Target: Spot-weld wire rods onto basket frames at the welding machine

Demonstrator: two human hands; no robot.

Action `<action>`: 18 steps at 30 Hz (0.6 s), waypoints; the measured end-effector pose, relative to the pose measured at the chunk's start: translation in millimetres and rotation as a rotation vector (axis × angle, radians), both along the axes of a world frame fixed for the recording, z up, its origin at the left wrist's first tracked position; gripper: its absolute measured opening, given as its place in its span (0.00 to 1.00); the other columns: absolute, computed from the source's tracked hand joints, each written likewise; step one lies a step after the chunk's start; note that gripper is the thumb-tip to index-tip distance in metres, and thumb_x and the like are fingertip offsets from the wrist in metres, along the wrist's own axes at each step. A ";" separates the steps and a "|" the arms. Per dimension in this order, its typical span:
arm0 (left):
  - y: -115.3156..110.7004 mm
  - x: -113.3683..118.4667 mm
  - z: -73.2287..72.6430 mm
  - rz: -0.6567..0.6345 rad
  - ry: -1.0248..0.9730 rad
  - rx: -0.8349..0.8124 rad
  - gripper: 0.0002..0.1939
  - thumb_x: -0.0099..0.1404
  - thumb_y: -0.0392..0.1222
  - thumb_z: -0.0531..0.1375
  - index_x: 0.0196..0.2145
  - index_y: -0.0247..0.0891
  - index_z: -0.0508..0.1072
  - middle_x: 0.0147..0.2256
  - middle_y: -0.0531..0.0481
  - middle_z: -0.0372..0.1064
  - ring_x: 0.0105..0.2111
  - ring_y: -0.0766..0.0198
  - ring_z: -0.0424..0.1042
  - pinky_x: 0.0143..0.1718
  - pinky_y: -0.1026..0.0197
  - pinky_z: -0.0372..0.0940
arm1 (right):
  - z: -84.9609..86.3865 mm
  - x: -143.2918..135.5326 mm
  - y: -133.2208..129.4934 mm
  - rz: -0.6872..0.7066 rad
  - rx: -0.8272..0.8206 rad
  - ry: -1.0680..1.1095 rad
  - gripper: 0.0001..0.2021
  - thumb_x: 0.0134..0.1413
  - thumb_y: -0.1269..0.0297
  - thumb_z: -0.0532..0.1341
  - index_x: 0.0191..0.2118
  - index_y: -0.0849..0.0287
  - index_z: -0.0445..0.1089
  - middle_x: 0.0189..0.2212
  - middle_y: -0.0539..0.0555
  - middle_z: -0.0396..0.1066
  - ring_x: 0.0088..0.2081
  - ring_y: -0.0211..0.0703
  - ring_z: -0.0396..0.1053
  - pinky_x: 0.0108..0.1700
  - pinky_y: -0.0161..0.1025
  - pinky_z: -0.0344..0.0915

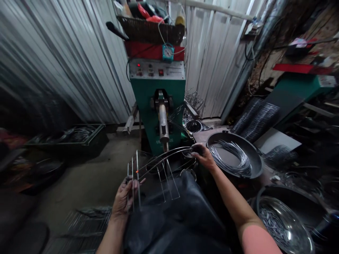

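Curls left hand (124, 195) nearly closed round upright wires of silver thin-rod open rack (137, 162), above black smooth apron (182, 215), near 7 o'clock from grey metal cylinder (163, 121). Pinches right hand (200, 154), thumb to fingers, on end of thin curved metal wire (169, 152), at 4 o'clock. Looks light, stiff yet springy, maybe slick; best gripped by outer uprights, clear of orange glow, possibly hot. Count one rack in hand, curved strands unclear, one cylinder, two green boxy machines (145, 95) (12, 2:30), one silver wire coil (242, 158) in round dark pan (256, 151) toward 4, one shiny steel bowl (296, 225) farther out, past 4.
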State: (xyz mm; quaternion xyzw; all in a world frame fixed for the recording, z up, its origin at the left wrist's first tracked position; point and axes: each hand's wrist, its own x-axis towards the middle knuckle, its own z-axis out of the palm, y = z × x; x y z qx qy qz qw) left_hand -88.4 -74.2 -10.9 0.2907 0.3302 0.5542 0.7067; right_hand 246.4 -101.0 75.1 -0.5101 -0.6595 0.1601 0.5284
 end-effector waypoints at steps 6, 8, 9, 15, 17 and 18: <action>-13.1 -7.6 -3.0 0.031 -0.132 0.004 0.24 0.41 0.50 0.70 0.36 0.39 0.73 0.23 0.57 0.64 0.28 0.66 0.67 0.51 0.43 0.61 | 35.8 -27.4 -19.4 0.050 0.140 -0.032 0.12 0.55 0.54 0.56 0.33 0.57 0.70 0.27 0.51 0.70 0.29 0.39 0.67 0.33 0.36 0.64; -8.3 -14.6 -9.2 -0.020 -0.032 -0.026 0.29 0.39 0.49 0.71 0.40 0.38 0.73 0.31 0.50 0.70 0.37 0.59 0.70 0.50 0.46 0.62 | 44.1 -40.7 -22.6 0.064 0.187 -0.076 0.13 0.56 0.55 0.55 0.31 0.57 0.70 0.25 0.51 0.70 0.27 0.38 0.67 0.32 0.35 0.64; -5.4 -19.4 -10.8 -0.020 0.046 -0.052 0.30 0.38 0.48 0.71 0.40 0.37 0.72 0.35 0.47 0.71 0.40 0.57 0.69 0.49 0.48 0.63 | 47.5 -46.7 -23.2 0.079 0.196 -0.112 0.13 0.56 0.55 0.55 0.30 0.57 0.70 0.25 0.51 0.70 0.27 0.38 0.67 0.32 0.35 0.64; -10.6 -27.0 47.1 0.365 0.480 0.247 0.28 0.46 0.46 0.67 0.46 0.41 0.70 0.42 0.46 0.70 0.47 0.58 0.67 0.51 0.55 0.58 | 55.2 -75.9 -17.6 0.181 0.179 -0.300 0.15 0.58 0.54 0.55 0.30 0.58 0.70 0.25 0.52 0.71 0.26 0.37 0.67 0.32 0.33 0.63; -19.7 -12.6 89.4 0.282 0.630 0.497 0.28 0.47 0.44 0.67 0.48 0.42 0.70 0.45 0.46 0.69 0.48 0.55 0.66 0.52 0.56 0.57 | 58.1 -83.5 -15.5 0.179 0.142 -0.313 0.16 0.58 0.53 0.54 0.31 0.59 0.71 0.25 0.51 0.71 0.26 0.36 0.66 0.32 0.32 0.62; -22.6 -3.7 110.3 0.236 0.660 0.585 0.27 0.46 0.42 0.68 0.46 0.42 0.72 0.44 0.46 0.70 0.47 0.54 0.67 0.51 0.56 0.58 | 61.1 -86.2 -14.5 0.169 0.123 -0.308 0.16 0.57 0.52 0.54 0.31 0.59 0.71 0.25 0.50 0.70 0.26 0.35 0.66 0.32 0.31 0.62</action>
